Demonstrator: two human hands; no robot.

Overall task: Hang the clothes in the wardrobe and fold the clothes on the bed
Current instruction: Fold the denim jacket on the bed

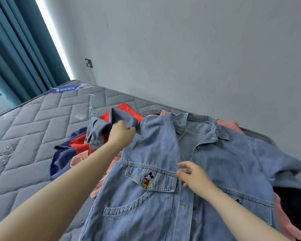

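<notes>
A light-blue denim jacket (155, 197) with a small cartoon mouse patch on its chest pocket lies front up on top of a pile of clothes on the bed. My left hand (121, 134) reaches far forward and grips the jacket's left sleeve near the shoulder, where the cloth is bunched. My right hand (191, 174) rests on the jacket's front placket below the collar, its fingers loosely bent and touching the denim. Under the jacket lie a red garment (127, 110), a navy garment (63, 157) and a pink garment (80, 158).
The grey quilted mattress (33, 136) stretches to the left and the far side, bare of bedding. A pale wall runs behind the bed, with a socket and cable (89, 63). Teal curtains (16, 49) hang at the upper left. A black garment (292, 206) lies at the right edge.
</notes>
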